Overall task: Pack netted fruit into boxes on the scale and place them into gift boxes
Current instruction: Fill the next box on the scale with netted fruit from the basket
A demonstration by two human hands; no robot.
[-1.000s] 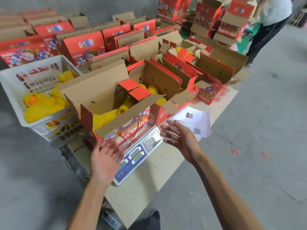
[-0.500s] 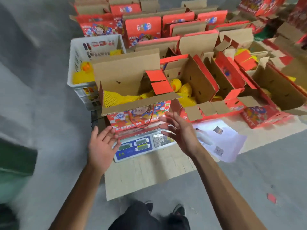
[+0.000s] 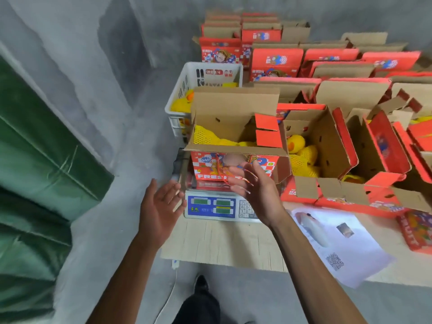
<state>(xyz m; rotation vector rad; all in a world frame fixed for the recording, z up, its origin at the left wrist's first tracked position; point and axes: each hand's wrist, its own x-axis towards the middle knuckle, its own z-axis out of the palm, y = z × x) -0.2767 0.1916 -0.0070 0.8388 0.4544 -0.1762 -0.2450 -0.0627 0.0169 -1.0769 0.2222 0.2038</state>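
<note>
Your left hand is raised just left of the scale, palm turned inward, its fingers straight and spread, holding nothing. Your left forearm runs up from the bottom edge of the view. Your right hand is held in front of the red box that sits on the scale, palm facing left toward the other hand, fingers loosely extended and apart, gripping nothing; whether the fingertips touch the box front or its red cord handle you cannot tell from this angle. Your right forearm crosses diagonally over the worktop. The box on the scale has its flaps open and holds fruit in yellow netting. Just to its right, a second open box also holds netted fruit. Behind the scale, a white crate has more yellow netted fruit in it. Rows of red gift boxes with raised flaps stand further back and to the right. A white sheet of paper lies on the worktop beside your right forearm. A green tarp fills the left side.
</note>
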